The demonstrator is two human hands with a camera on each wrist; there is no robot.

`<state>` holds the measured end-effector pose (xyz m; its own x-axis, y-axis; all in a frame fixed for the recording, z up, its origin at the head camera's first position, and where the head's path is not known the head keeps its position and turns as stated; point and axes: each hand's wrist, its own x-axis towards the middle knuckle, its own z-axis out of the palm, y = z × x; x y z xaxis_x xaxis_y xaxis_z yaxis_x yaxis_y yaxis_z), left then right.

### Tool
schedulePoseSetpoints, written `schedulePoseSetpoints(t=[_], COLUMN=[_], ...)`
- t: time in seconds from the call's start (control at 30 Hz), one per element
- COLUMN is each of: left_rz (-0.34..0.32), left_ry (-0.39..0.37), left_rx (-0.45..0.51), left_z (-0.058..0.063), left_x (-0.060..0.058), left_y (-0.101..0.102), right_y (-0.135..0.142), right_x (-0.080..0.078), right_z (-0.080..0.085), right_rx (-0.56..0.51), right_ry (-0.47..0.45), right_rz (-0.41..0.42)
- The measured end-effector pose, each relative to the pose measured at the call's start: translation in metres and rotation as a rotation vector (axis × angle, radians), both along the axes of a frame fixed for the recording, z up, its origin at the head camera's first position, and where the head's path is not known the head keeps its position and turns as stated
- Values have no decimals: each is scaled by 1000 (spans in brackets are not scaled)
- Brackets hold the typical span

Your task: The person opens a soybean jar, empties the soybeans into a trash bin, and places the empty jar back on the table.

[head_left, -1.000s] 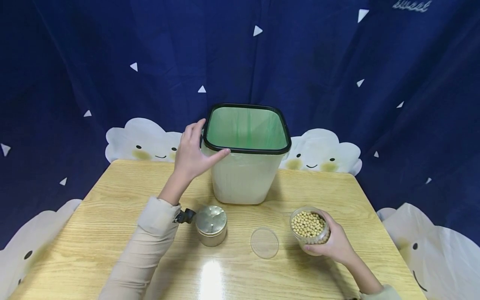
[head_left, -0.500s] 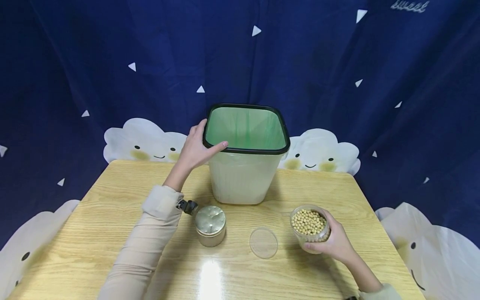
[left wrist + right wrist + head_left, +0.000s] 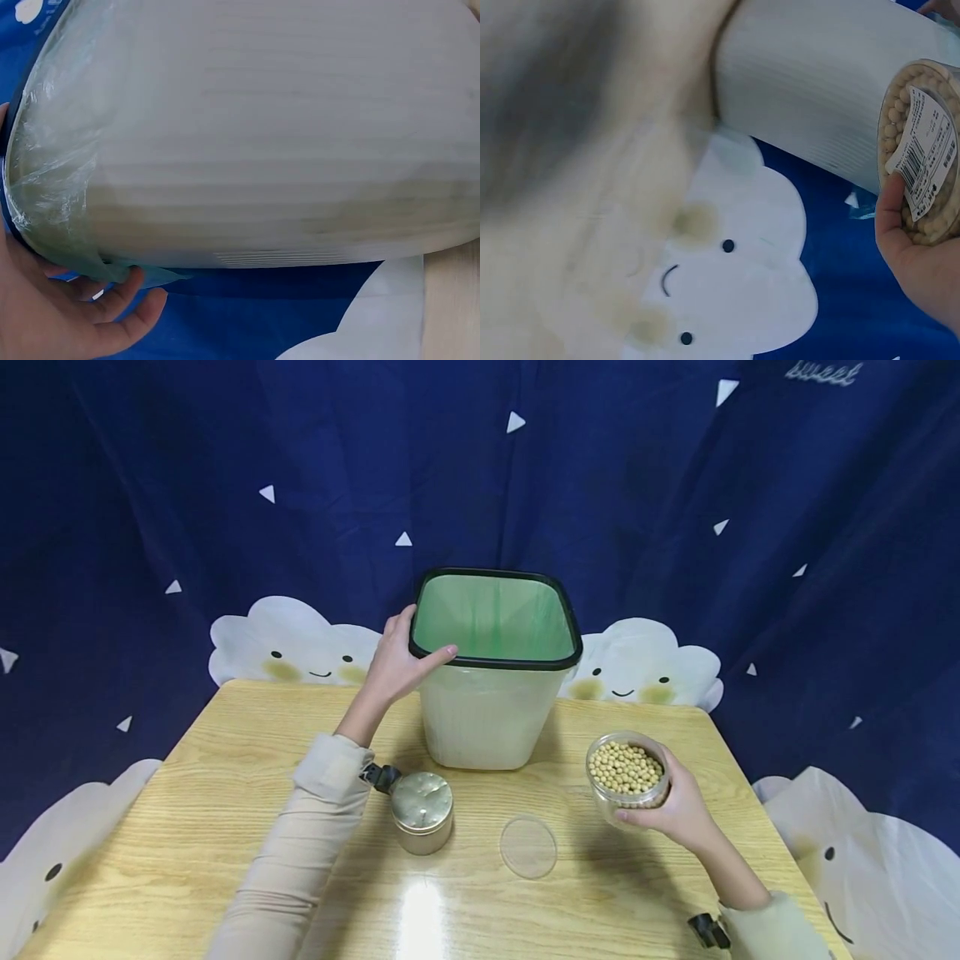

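Head view: left hand (image 3: 397,666) grips a bag-lined wastebasket (image 3: 487,718); right hand (image 3: 684,806) holds a lidless jar (image 3: 609,802) whose soybeans (image 3: 625,768) could spill if overtipped.

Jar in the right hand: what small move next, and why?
I'd probably lift the jar upright toward the bin. The right hand holds it uncapped above the table, with beans inside that could spill if tipped early. The left hand grips the bin's rim, and the jar is not yet over the opening.
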<state>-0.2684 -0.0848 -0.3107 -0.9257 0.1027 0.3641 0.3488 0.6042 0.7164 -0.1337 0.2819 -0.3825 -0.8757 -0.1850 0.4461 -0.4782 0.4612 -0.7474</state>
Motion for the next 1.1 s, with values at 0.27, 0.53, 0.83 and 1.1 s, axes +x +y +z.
schedulePoseSetpoints(t=[0.27, 0.53, 0.83, 1.1], left_rz=[-1, 6, 16, 17], left_ry=[2, 16, 16, 9], left_rx=[27, 38, 44, 57], left_z=[-2, -3, -3, -5], left_x=[-1, -2, -2, -1], left_y=[3, 4, 3, 2], right_y=[-6, -10, -14, -18], right_x=[-17, -33, -51, -64], right_z=[32, 65, 98, 118], right_rx=[-51, -57, -125, -134], right_ry=[39, 33, 8, 19], right_rz=[16, 4, 17, 12])
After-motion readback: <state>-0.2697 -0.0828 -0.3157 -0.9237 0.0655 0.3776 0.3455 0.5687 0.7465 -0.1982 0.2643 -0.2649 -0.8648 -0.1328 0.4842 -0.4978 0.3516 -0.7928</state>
